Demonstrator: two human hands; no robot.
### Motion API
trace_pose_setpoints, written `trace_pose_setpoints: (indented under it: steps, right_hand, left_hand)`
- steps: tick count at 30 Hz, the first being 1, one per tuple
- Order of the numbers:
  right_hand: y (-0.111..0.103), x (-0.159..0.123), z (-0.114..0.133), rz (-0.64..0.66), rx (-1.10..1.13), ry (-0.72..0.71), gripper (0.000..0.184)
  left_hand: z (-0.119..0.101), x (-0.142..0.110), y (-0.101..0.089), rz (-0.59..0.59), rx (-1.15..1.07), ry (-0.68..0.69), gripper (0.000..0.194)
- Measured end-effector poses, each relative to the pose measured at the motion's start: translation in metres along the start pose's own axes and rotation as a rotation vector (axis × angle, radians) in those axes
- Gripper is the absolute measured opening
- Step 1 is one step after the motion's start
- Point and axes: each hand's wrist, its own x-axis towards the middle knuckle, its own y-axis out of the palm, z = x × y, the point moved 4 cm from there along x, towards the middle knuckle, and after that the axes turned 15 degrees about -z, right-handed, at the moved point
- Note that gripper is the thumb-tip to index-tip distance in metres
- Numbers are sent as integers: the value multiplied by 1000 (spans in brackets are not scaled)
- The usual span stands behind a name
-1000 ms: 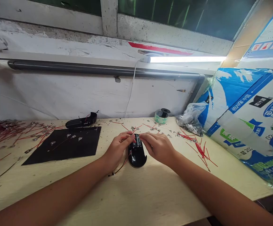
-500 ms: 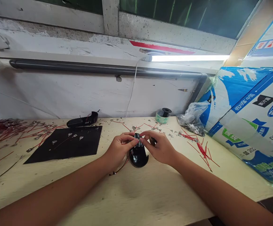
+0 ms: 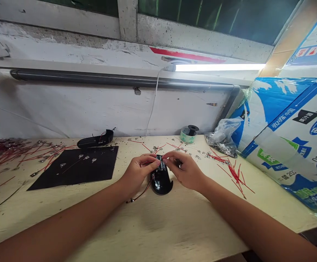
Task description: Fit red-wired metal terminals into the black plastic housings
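A black rounded plastic housing (image 3: pixel 161 182) lies on the pale wooden table (image 3: pixel 158 225), a thin red wire trailing from its left side. My left hand (image 3: pixel 138 173) is curled against the housing's left edge, fingertips pinched at its far end. From the other side my right hand (image 3: pixel 186 170) reaches in, thumb and forefinger pinched over the same far end. What the fingertips press there is too small to make out.
A black mat (image 3: pixel 76 167) with small metal terminals lies at the left, a second black housing (image 3: pixel 95 140) behind it. Red wires (image 3: pixel 231 171) and metal bits are scattered around. A tape roll (image 3: pixel 188 134), a plastic bag (image 3: pixel 222 140) and cardboard boxes (image 3: pixel 292 134) stand at the right.
Both hands' fingertips have shifted slightly at the housing's far end. The housing has turned a little on the table.
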Motion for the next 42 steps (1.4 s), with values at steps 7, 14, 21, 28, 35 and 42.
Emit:
trace_pose_setpoints:
  steps: [7,14,21,28,35,42]
  right_hand:
    - [3,-2,-1,29,27,51,21]
    - [6,-2,-1,72,35,95,21]
    - [8,-5,-2,136,66,146,21]
    - [14,-9,-4,238,46,128,21]
    - [14,-8,-3,226,30,178,17]
    - [12,-6,-1,186,61,188,21]
  left_hand:
    - [-1,1,0,-23,33,44,22]
    - [-1,-2,1,39,90,-5,27]
    - [-4,-3,2,47,118,36,26]
    - [0,-2,1,41,128,16,27]
    - [1,-2,1,29,135,-6,27]
    - [-4,-3,2,36,156,51,25]
